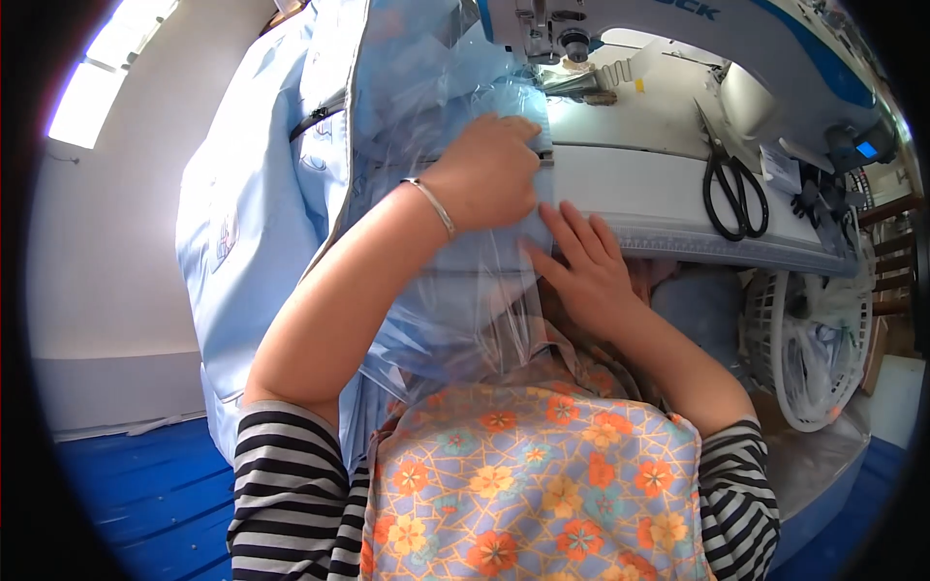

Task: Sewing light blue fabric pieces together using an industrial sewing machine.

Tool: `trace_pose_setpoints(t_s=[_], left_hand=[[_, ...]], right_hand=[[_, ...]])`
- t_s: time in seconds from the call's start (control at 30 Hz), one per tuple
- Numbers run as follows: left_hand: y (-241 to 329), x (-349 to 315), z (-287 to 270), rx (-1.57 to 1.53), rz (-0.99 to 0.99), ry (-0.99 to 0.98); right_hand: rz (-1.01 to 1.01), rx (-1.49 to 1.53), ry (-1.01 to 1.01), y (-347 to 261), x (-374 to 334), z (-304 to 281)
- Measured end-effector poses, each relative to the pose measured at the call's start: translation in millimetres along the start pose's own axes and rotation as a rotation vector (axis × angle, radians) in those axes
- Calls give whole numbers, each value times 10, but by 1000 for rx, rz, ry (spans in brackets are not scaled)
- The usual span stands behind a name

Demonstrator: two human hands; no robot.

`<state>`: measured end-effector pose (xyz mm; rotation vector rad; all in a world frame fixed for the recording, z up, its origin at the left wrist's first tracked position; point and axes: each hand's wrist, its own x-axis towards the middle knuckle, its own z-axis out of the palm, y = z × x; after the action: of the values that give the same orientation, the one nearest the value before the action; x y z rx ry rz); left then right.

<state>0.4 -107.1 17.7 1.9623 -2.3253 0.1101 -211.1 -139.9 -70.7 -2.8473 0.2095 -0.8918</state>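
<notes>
A clear plastic sheet (465, 310) lies over light blue fabric (257, 184), spread across the sewing machine's bed and down over my lap. My left hand (489, 174), with a bangle at its wrist, is closed on the plastic just in front of the needle area, its fingers curled and their tips partly hidden. Close by, nearer to me, my right hand (589, 271) lies with fingers stretched out at the right edge of the plastic and the table's front edge. Above both hands is the white and blue sewing machine (668, 29), its lamp lighting the stitching spot.
Black-handled scissors (733, 194) rest on the white table (630, 179) to the right. Dark small tools (586, 92) lie beside the needle area. A white plastic basket (809, 339) holding clear plastic stands at the lower right. A wall (107, 252) rises on the left.
</notes>
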Motion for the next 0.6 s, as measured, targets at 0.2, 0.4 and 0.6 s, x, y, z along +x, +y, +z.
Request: trace_pose_setpoints(t_s=[0.2,0.4,0.6], left_hand=[[-148,-33,-9,-306,-49,-37],[-34,26,-41,-421,-129,-68],[-65,87,94,-369,-108,3]], right_hand=[[-48,156,198,120,298,152],[17,392,105,236,457,-168],[86,494,71,357,537,-88]])
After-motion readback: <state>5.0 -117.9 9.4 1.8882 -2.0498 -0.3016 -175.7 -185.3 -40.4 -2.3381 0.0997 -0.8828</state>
